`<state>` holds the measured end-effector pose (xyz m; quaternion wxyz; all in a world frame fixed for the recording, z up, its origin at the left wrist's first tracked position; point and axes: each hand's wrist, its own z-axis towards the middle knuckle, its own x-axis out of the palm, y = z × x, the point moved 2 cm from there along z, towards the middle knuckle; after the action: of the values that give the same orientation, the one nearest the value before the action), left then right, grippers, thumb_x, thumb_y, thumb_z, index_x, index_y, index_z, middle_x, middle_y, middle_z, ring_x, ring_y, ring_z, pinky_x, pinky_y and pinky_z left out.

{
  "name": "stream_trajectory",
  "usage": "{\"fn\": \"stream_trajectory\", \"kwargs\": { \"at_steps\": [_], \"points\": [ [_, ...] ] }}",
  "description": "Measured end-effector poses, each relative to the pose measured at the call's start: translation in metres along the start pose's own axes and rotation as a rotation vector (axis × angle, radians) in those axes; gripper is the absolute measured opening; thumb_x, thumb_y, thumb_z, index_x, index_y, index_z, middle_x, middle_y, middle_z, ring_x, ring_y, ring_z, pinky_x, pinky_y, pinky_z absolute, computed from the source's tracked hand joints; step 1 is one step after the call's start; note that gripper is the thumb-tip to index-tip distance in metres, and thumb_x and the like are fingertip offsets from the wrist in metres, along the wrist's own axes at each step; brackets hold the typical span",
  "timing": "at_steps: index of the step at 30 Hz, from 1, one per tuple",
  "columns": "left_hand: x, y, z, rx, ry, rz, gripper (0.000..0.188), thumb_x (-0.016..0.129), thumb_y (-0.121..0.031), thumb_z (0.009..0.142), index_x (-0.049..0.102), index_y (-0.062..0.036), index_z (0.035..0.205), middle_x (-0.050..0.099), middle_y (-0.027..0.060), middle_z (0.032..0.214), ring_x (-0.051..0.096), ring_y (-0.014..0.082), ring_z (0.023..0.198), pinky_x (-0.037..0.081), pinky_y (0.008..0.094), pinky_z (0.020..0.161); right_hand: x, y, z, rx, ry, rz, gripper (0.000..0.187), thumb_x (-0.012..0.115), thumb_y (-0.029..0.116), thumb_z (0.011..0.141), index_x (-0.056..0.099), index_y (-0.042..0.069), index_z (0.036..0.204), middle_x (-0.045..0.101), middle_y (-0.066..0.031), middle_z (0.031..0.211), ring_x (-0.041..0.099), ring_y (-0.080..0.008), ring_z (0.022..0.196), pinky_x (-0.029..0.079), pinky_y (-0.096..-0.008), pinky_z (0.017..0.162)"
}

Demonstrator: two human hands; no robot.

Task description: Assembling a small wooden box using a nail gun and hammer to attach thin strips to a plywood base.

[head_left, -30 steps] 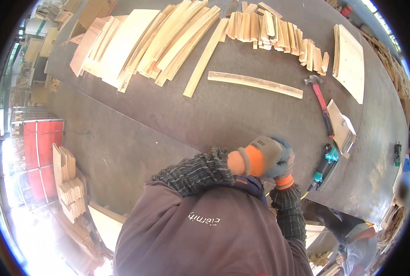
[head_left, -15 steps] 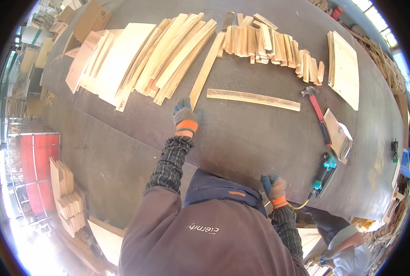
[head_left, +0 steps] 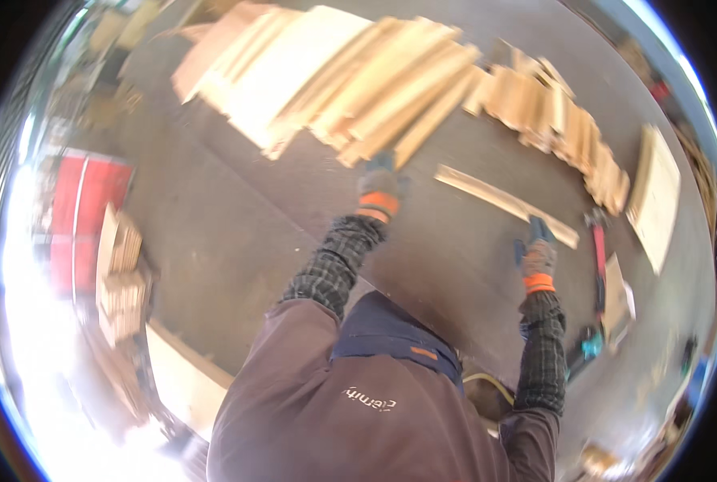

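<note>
My left hand [head_left: 381, 191], in a grey glove with an orange cuff, is at the near end of a narrow wooden strip [head_left: 432, 122]. Its fingers look stretched out, though blurred; whether they touch the strip is unclear. That strip lies along the right side of a row of long pale strips [head_left: 411, 84]. My right hand [head_left: 538, 255] reaches to a single strip [head_left: 487, 193] lying crosswise on the dark table. The fingers are extended at its right part with the thumb held apart, and the hand is open.
Short wooden pieces [head_left: 547, 108] lie in a curved row at the back right, near a stacked pale board [head_left: 654, 197]. A red-handled hammer [head_left: 600, 257] and a teal power tool [head_left: 590, 344] lie right of my right hand. Stacked wood [head_left: 121, 277] stands at left.
My right hand has moved forward from the table's near edge to the crosswise strip. The strip by my left hand now lies closer to the long strips. The whole view has turned.
</note>
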<state>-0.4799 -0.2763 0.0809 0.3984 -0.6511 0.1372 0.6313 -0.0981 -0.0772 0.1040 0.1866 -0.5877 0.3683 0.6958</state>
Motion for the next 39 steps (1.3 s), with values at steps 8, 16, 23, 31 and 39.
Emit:
{"fn": "stream_trajectory", "kwargs": {
  "at_steps": [8,16,23,31,39],
  "points": [
    [-0.127,0.161,-0.021,-0.411,-0.506,-0.117,0.039,0.074,-0.027,0.090,0.070,-0.0087,0.123,0.067,0.0208,0.123,0.063,0.0431,0.115,0.052,0.0512,0.097,0.015,0.017,0.063,-0.083,0.253,-0.215,0.048,0.068,0.015,0.090,0.063,0.008,0.136,0.066,-0.0211,0.134,0.062,-0.0426,0.123,0.051,-0.0489,0.105],
    [-0.154,0.339,0.094,-0.789,-0.073,-0.412,0.080,0.080,-0.048,0.089,0.056,0.0049,0.143,0.062,0.0245,0.145,0.061,0.0333,0.132,0.049,0.0386,0.108,0.019,0.033,-0.001,-0.186,0.327,-0.166,0.045,0.062,0.012,0.089,0.065,0.009,0.134,0.067,-0.0206,0.131,0.063,-0.0430,0.118,0.051,-0.0506,0.103],
    [-0.132,0.332,0.142,-0.918,-0.070,-0.853,0.060,0.086,-0.033,0.088,0.066,0.0104,0.125,0.075,0.0162,0.105,0.071,0.0243,0.082,0.059,0.0353,0.073,0.011,0.047,-0.058,-0.141,0.336,-0.106,0.057,0.069,0.012,0.084,0.060,0.010,0.140,0.064,-0.0190,0.136,0.060,-0.0412,0.123,0.047,-0.0515,0.106],
    [-0.155,0.328,0.129,-0.961,-0.065,-0.962,0.033,0.077,-0.029,0.094,0.072,0.0029,0.092,0.073,0.0140,0.076,0.070,0.0266,0.061,0.057,0.0401,0.057,-0.009,0.067,-0.064,-0.054,0.292,-0.150,0.055,0.069,0.011,0.084,0.061,0.012,0.138,0.065,-0.0163,0.135,0.061,-0.0380,0.125,0.049,-0.0493,0.105],
    [-0.186,0.394,0.088,-0.405,0.322,-1.806,0.023,0.062,-0.020,0.106,0.069,-0.0075,0.124,0.072,0.0030,0.102,0.066,0.0142,0.093,0.051,0.0294,0.082,-0.007,0.076,-0.055,-0.095,0.222,-0.124,0.037,0.053,0.011,0.095,0.066,0.013,0.130,0.069,-0.0143,0.127,0.064,-0.0367,0.118,0.050,-0.0470,0.100]
  ]
}}
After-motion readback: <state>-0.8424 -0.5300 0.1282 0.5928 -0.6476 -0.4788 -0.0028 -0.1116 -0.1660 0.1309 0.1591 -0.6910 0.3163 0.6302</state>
